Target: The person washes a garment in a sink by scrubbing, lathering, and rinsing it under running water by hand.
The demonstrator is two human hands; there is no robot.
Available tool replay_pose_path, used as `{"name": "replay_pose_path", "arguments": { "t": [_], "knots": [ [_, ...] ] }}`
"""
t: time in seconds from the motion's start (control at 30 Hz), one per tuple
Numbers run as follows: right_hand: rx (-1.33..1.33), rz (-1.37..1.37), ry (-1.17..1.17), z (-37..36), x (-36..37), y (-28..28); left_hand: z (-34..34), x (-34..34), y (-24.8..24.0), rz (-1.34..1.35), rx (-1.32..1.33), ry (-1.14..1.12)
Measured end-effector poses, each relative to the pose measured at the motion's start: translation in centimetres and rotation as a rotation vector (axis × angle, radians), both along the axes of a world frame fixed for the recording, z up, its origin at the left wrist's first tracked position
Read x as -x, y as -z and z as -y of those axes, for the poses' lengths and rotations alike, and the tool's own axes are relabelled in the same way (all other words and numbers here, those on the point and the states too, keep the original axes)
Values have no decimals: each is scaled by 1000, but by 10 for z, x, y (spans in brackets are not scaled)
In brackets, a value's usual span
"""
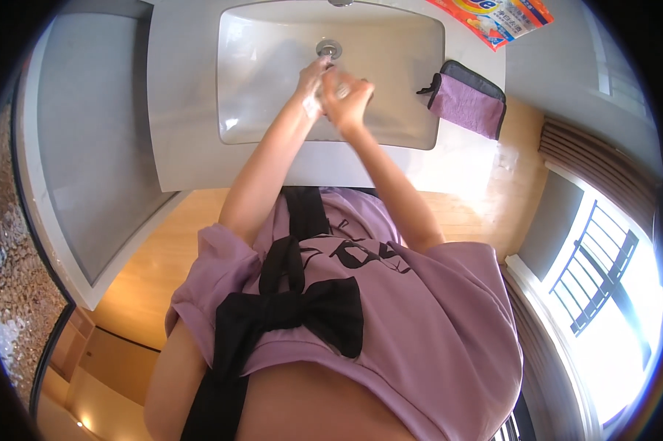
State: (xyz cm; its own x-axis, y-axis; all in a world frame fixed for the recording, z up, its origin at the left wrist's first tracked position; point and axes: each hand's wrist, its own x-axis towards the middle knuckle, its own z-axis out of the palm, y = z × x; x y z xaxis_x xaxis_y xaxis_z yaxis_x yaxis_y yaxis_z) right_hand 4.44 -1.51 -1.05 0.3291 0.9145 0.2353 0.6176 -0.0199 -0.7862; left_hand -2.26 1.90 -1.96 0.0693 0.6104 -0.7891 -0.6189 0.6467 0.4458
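Note:
My left hand (313, 90) and my right hand (348, 101) meet over a white sink (405, 110), close to its round metal drain (329, 49). White lather coats the left hand and wrist. The right hand's fingers curl in against the left hand, with something whitish among them; whether that is foam or a small object cannot be made out. Motion blur and the overlap hide most of the left fingers. Both forearms reach up from the short mauve sleeves.
A folded mauve cloth (469, 106) with a dark grey edge lies on the pale counter (192, 147), right of the basin. Behind it is an orange-red plastic packet (496, 22). A grey panel (100, 132) stands at left, and a bright window (603, 272) at right.

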Motion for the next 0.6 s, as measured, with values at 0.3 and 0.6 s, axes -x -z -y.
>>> {"name": "replay_pose_path", "arguments": {
  "t": [0.3,0.6],
  "knots": [
    [-171,-140,-47,-6,-3,-21,4,-9,-36,18,-26,45],
    [124,48,-121,-59,-82,5,5,31,-43,92,-205,167]
  ]
}}
